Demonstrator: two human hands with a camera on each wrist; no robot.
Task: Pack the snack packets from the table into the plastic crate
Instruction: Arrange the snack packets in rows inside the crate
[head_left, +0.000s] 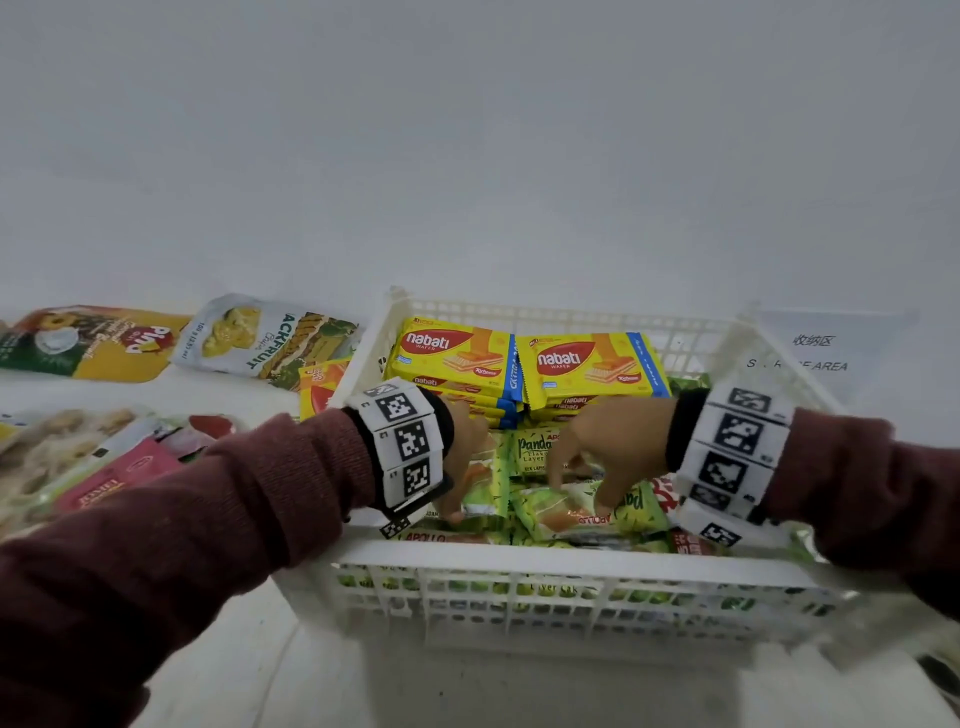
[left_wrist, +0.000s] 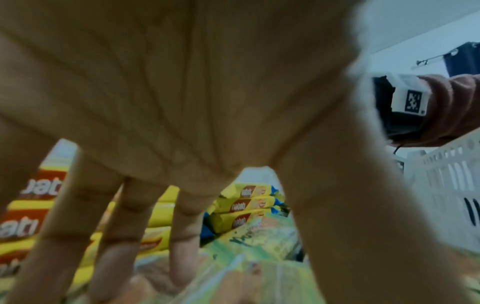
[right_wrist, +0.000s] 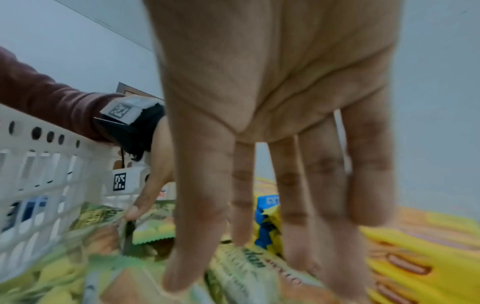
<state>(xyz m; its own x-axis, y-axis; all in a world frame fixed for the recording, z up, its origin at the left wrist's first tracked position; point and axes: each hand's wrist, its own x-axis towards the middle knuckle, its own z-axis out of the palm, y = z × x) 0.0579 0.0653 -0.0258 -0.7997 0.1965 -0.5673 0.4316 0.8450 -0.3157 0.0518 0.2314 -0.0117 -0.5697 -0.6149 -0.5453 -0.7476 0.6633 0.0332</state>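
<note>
Dim, flat, bluish light; wrist views blurred, edges bowed by wide-angle.

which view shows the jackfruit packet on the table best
The head view. There the jackfruit packet lies in full on the table, left of the crate, with its label readable. Neither wrist view shows it: both look down into the crate at the green cake packets and yellow wafer packs.

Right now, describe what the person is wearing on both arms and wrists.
Both arms wear dark maroon knit sleeves. Each wrist carries a black strap under a band of white blocks printed with black square fiducial markers: the left wrist band, the right wrist band. A thin black cable hangs from the left band. The left hand and right hand are bare, ungloved.
</note>
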